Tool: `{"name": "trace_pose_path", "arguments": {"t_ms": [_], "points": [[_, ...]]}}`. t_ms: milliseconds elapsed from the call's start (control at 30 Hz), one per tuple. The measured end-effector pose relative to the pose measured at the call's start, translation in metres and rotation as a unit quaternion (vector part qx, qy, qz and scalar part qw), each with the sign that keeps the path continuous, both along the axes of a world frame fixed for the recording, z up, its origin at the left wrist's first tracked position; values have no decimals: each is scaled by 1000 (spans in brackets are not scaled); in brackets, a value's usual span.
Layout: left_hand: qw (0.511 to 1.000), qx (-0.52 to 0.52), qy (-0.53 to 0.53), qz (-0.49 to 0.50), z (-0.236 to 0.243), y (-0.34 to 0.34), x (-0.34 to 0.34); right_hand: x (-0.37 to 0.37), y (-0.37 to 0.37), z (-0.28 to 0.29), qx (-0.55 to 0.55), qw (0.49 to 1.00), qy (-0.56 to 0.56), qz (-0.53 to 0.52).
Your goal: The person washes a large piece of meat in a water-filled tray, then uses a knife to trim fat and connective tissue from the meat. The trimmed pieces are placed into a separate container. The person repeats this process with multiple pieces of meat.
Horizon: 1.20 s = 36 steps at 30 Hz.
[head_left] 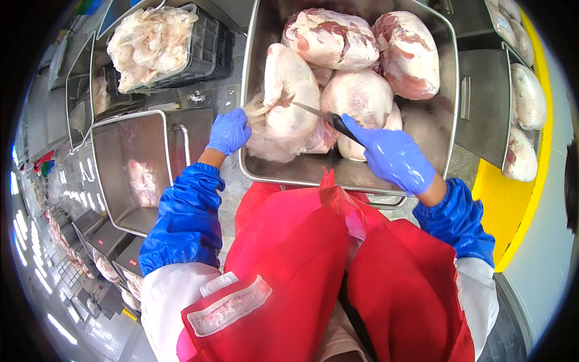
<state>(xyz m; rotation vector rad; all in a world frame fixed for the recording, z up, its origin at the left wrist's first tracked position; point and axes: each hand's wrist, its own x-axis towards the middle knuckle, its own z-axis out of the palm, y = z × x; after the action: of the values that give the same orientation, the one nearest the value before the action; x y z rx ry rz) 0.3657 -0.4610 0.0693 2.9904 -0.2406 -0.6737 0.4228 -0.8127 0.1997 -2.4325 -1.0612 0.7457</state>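
Large rectangular stainless-steel tub (431, 123) in the centre of my feed, holding several rounded, pale-and-red lumps of meat (356, 96). Apart to its left I log a smaller steel tub (114, 139) containing one plastic-wrapped reddish piece (143, 184); beyond it, a dark grey plastic crate (208, 51) heaped with crumpled, whitish clear film. Pale elongated lump (292, 123) lies at the big tub's left side, thin clear wrap (271, 145) hanging off it. Right hand (395, 154), blue-gloved, grips a black-handled, narrow-bladed knife (339, 124), blade over that lump; I can't tell whether the tip touches. Left hand (230, 131), also blue-gloved: fingers curled, pinching the wrap's edge.
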Motion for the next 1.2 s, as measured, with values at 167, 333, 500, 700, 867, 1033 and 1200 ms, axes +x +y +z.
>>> {"name": "trace_pose_path", "arguments": {"t_ms": [167, 333, 500, 700, 867, 1033, 1200], "points": [[987, -13, -149, 55, -2, -45, 11, 22, 24, -24, 51, 996, -49, 54], [973, -93, -164, 128, -45, -69, 20, 31, 53, -1, 37, 996, -48, 70], [920, -171, -82, 343, -58, -74, 16, 30, 84, 2, -21, 994, -57, 93], [937, -164, -30, 308, -56, -66, 22, 33, 125, -1, -52, 989, -26, 136], [936, -161, -10, 313, -64, -60, 26, 37, 177, 12, -148, 976, -7, 162], [910, -212, -63, 351, -79, -61, 21, 27, 178, -5, -87, 993, 8, 74], [953, -154, -180, 188, -130, -50, 14, 44, 135, -39, -72, 996, 35, 38]]}}
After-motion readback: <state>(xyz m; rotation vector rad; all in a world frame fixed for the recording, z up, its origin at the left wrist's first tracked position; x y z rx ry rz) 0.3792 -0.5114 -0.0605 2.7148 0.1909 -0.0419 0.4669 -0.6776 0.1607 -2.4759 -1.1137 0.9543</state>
